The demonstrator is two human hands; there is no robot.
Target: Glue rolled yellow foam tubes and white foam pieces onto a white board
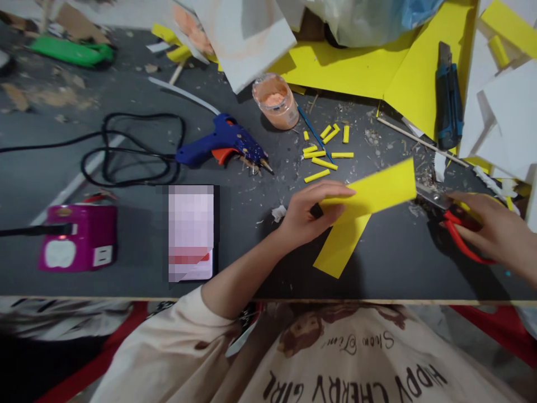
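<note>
My left hand (308, 210) pinches a strip of yellow paper (384, 187) between thumb and fingers, its far end pointing right. Beneath it a second yellow strip (342, 249) slants down toward the table edge. In my right hand (499, 229) is a pair of scissors with red handles (455, 232); the blades reach the right end of the held strip. Whether they touch the paper I cannot tell. Several small yellow rolls (324, 163) lie on the dark table beyond my left hand, around a thin blue stick (312, 131).
A blue glue gun (218, 140) with a black cord lies left of an open jar (276, 103) of peach-coloured paste. A phone (191, 232) and a magenta box (79, 238) are nearer me. On the right are a utility knife (448, 101), yellow sheets (356, 67) and white scraps (509, 106).
</note>
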